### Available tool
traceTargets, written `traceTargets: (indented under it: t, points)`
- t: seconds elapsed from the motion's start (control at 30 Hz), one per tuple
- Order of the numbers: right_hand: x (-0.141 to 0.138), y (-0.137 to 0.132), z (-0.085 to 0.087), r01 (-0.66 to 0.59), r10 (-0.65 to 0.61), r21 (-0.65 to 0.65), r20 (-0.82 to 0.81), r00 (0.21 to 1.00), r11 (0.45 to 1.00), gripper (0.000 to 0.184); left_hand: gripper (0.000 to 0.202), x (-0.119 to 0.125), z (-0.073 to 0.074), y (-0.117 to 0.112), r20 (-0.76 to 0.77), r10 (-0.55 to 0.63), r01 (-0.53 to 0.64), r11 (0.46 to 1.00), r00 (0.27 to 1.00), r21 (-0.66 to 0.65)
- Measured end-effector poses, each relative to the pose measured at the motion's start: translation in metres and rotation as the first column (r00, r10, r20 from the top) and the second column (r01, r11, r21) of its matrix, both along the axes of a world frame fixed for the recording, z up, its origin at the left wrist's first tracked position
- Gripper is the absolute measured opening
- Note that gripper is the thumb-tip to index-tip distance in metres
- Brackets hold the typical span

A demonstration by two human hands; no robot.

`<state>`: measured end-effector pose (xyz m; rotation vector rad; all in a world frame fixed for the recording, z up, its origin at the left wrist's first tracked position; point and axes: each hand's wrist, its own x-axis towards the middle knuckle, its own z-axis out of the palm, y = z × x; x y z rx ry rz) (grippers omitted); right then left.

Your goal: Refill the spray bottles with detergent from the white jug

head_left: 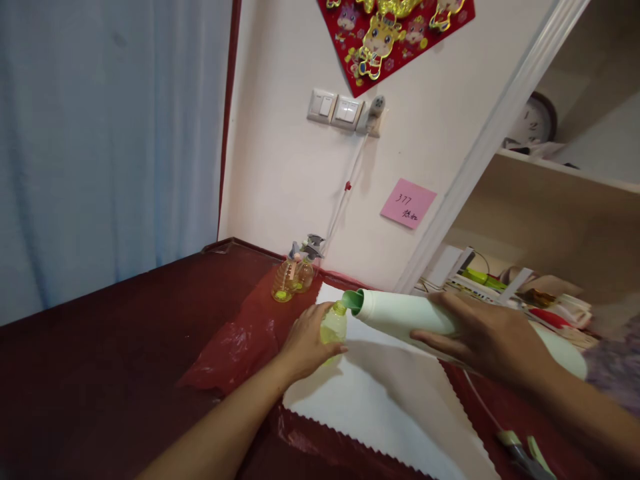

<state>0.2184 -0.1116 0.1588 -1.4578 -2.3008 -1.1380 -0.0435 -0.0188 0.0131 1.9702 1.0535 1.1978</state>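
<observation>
My left hand [306,341] is wrapped around a small clear yellow-green bottle [333,328], which stands over a white cloth [400,407] with zigzag edges. My right hand [487,340] grips a long pale mint-green bottle [400,315], tilted nearly level. From its mouth a green spout [353,301] reaches to the neck of the small bottle, apparently touching it. Whether liquid is flowing cannot be made out. Behind my left hand, two small amber bottles [286,280] with grey spray heads stand close together on red plastic sheeting [235,350].
A dark red table [125,360] meets the white wall, with a blue curtain [110,133] at left. Crowded shelves [565,170] are at right. A corded, pale green-handled tool [525,453] lies at lower right. A plug [373,117] and cord hang by the wall switches.
</observation>
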Motion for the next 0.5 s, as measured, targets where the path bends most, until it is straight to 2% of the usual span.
traceTargets:
  t: [0.07, 0.13, 0.2, 0.27, 0.5]
  points:
    - [0.003, 0.000, -0.006, 0.047, -0.049, -0.018, -0.129, 0.990, 0.999, 0.051, 0.066, -0.003, 0.002, 0.003, 0.041, -0.036, 0.037, 0.999, 0.999, -0.019]
    - [0.006, -0.001, -0.009, 0.096, -0.115, -0.077, -0.301, 0.947, 0.992, 0.052, 0.052, -0.006, 0.002, 0.006, 0.092, -0.056, 0.060, 0.997, 0.994, -0.047]
    - [0.010, -0.003, -0.009, 0.132, -0.189, -0.149, -0.480, 0.857, 0.980, 0.053, 0.047, -0.008, 0.002, 0.010, 0.150, -0.051, 0.064, 0.995, 0.987, -0.081]
    - [0.013, -0.007, -0.008, 0.152, -0.230, -0.177, -0.622, 0.748, 0.972, 0.054, 0.051, -0.009, 0.000, 0.015, 0.209, -0.021, 0.045, 0.993, 0.978, -0.109]
    - [0.015, -0.032, -0.007, 0.208, -0.187, -0.104, -0.879, 0.438, 0.973, 0.052, 0.055, -0.012, -0.011, 0.031, 0.350, 0.150, -0.102, 0.983, 0.925, -0.150]
